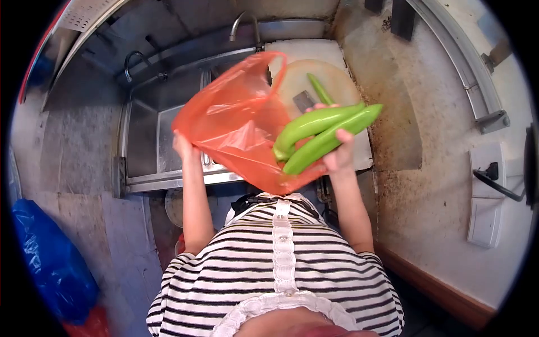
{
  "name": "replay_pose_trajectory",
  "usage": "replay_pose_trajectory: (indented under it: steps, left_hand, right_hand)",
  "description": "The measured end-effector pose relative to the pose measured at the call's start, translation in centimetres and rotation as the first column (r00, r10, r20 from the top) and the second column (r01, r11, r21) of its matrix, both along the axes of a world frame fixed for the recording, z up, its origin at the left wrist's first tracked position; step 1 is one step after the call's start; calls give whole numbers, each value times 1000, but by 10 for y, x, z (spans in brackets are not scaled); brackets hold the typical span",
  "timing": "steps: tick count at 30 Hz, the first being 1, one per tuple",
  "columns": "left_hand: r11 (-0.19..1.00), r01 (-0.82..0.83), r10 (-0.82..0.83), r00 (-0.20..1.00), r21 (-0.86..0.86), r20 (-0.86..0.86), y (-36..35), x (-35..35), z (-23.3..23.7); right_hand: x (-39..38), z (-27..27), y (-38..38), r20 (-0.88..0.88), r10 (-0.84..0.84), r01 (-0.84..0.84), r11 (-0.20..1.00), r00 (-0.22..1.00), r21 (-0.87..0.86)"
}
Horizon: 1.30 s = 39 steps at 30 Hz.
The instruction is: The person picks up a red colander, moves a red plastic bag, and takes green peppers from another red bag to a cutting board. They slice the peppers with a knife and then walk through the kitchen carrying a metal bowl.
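My left hand (183,145) grips the edge of an orange plastic bag (236,121), held up over the sink edge. My right hand (338,154) holds two long green peppers (323,132) just outside the bag's mouth, their stem ends against the plastic. Beyond them a round cutting board (331,78) lies on the counter with another green pepper (320,89) and a cleaver (304,101) on it.
A steel double sink (147,135) with two taps (245,22) stands to the left of the board. A stained counter (387,112) runs along the right wall, which carries a socket (487,194). A blue bag (48,261) lies on the floor at lower left.
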<state>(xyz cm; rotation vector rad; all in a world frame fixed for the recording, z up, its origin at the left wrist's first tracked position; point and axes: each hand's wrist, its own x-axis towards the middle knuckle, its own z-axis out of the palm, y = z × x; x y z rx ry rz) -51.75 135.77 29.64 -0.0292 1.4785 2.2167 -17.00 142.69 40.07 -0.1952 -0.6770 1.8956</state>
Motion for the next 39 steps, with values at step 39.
replay_pose_trajectory:
  steps: [39]
  left_hand:
    - [992, -89, 37, 873, -84, -486, -211, 92, 172]
  right_hand:
    - [-222, -19, -36, 522, -434, -610, -83, 734, 788]
